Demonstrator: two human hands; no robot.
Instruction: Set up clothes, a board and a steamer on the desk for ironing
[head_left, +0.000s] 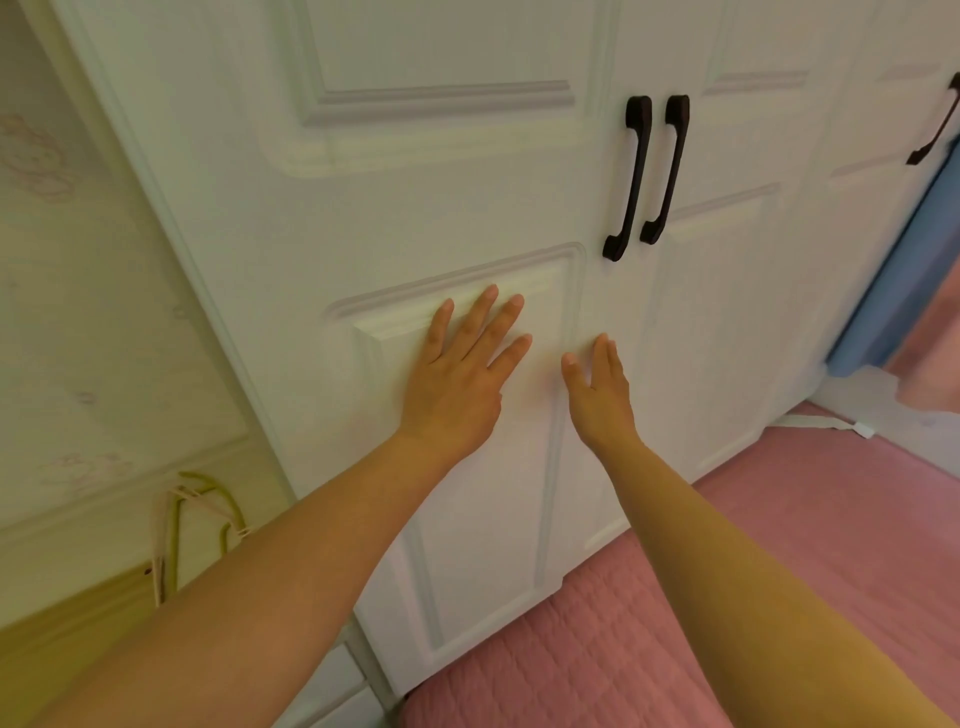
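Observation:
A white panelled wardrobe (441, 171) fills the view, its doors closed. My left hand (457, 374) lies flat on the lower panel of the left door, fingers straight and spread. My right hand (600, 389) is beside it near the door's right edge, fingers straight, seen edge-on and holding nothing. Two dark handles (649, 176) stand side by side above my hands, where the two doors meet. No clothes, board or steamer are in view.
A pink quilted cover (675, 623) lies below the wardrobe at the lower right. A third dark handle (935, 124) is at the far right. Pale patterned wall (78, 312) is on the left, with a yellow-green cord (208, 509) hanging low.

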